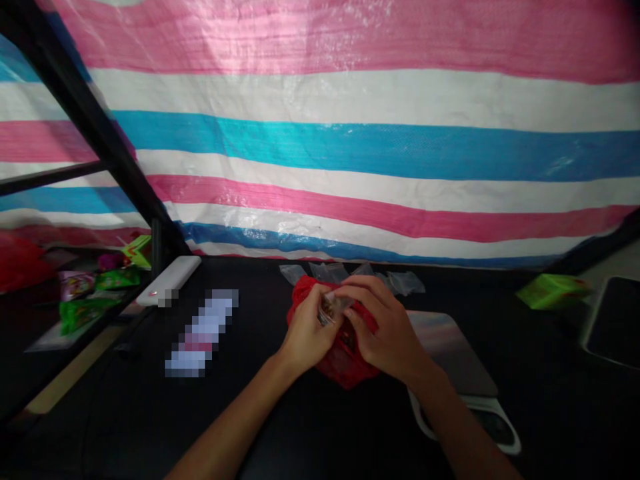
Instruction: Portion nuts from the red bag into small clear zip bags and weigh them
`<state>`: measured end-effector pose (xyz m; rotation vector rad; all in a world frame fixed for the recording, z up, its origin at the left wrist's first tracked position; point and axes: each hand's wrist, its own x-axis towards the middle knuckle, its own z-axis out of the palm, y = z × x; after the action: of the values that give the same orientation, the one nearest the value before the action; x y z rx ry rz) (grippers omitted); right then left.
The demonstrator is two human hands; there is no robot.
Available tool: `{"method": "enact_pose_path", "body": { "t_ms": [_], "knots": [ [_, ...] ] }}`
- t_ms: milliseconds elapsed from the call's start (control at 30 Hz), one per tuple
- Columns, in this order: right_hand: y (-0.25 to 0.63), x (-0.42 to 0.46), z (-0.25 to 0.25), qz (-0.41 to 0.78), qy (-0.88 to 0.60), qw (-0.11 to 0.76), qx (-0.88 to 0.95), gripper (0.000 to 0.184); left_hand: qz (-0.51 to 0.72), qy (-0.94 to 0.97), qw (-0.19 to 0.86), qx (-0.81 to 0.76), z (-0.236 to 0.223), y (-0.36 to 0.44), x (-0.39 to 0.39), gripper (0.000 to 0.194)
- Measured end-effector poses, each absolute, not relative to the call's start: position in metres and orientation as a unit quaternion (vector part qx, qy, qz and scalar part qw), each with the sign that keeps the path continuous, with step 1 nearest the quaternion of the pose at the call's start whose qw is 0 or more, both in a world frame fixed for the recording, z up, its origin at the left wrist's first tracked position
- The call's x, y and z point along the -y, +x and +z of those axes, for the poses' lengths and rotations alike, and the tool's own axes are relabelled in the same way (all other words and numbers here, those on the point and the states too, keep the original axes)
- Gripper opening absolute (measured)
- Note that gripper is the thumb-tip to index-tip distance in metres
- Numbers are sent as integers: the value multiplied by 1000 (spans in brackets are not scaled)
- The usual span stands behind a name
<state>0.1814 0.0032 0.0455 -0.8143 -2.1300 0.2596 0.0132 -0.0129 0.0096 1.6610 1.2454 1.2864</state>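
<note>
My left hand (311, 333) is closed round a small clear plastic bag (329, 308) with brownish-yellow bits in it; what the bits are is too small to tell. On the bag's right side, the fingers of my right hand (383, 327) are bent and pinch at its clear edge. Below both hands lies a crumpled red plastic bag (345, 370), partly covered by them, with something dark showing inside. Just right of it, partly under my right forearm, sits a flat kitchen scale (457, 353) with a metal top and a white base.
Several clear little bags (330, 271) lie behind the red bag. To the left are a white power bank (170, 280) and a blurred-out phone-like object (203, 333). Green snack packets (83, 313) lie beyond a black frame (90, 113). A green box (553, 291) stands at right.
</note>
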Motion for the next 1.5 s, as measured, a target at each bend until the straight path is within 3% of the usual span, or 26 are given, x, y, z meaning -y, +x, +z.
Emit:
{"method": "enact_pose_path", "body": {
  "t_ms": [133,600,700,900,1000,1167,1300,1400,1500],
  "knots": [
    [185,-2,49,67,-307,415,854,36,511,636,342,-466,4,21,17,15],
    [183,-3,46,119,-337,442,823,28,563,587,296,-500,-1,24,21,20],
    [183,-6,43,112,-374,415,822,29,587,570,240,-522,1,21,19,22],
    [185,-7,44,102,-338,300,886,41,616,585,44,-525,-7,10,10,52],
    [183,-3,45,105,-330,331,878,47,611,621,7,-492,-12,6,8,59],
    [172,2,40,78,-291,374,877,15,577,668,-4,-470,-14,6,9,66],
    [176,-2,44,134,-290,425,847,16,569,668,-31,-478,-16,9,10,65],
    [206,-8,53,177,-343,490,781,12,553,682,-26,-479,-15,9,13,79],
    [259,-13,53,220,-404,500,734,13,535,722,4,-438,-13,7,17,59]
  ]
}}
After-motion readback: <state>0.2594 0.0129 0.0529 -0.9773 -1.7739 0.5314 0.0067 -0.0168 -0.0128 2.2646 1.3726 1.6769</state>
